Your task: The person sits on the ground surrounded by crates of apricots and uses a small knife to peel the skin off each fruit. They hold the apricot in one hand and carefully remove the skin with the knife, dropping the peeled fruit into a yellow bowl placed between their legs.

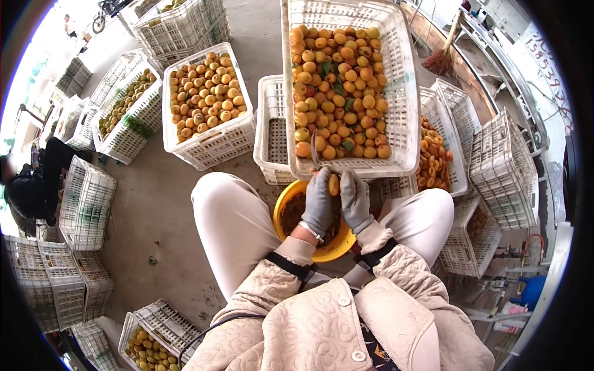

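Note:
My left hand (317, 204), in a grey glove, is closed around what looks like the handle of a curved knife (315, 147), its thin blade pointing away from me. A single apricot (333, 184) shows in the gap between my hands, against the left one. My right hand (355, 200), also gloved, is curled close beside it; whether it grips anything is hidden. Below both hands a yellow bucket (341, 250) stands between my knees, with dark brownish contents. Just beyond the hands a tilted white plastic crate (403, 92) holds many whole apricots (343, 88) and some green leaves.
Halved apricots (432, 155) fill a crate to the right. Another crate of whole apricots (206, 97) stands ahead left. Stacked white crates (503, 171) rise at the right, near a broom (441, 58). At the far left sits a person in dark clothes (35, 181).

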A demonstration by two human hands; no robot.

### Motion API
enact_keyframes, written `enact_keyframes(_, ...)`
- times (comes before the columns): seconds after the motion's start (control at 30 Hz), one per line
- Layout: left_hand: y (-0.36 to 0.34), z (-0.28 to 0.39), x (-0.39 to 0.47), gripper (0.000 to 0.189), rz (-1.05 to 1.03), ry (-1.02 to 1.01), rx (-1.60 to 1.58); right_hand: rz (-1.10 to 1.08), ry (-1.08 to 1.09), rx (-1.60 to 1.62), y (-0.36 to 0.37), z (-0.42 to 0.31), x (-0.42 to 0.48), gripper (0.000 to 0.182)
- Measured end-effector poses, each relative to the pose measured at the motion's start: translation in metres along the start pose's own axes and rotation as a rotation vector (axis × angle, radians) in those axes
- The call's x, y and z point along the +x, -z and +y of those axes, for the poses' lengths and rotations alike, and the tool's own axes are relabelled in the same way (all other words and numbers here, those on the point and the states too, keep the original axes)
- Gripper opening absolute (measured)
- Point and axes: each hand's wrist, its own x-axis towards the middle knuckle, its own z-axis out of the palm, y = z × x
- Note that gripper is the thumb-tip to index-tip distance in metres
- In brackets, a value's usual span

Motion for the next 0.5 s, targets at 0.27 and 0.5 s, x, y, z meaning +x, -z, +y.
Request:
enact_keyframes(0.27, -0.010, 0.027, -0.012, 0.057, 0.005, 0.219, 0.000, -0.098, -0.544, 0.840, 0.018, 0.022, -0.009, 0.038)
enact_keyframes(0.5, -0.007, 0.049, -0.005, 0.049, -0.015, -0.026, -0.124, -0.485, -0.505, 0.492, 0.036, -0.021, 0.001, 0.037)
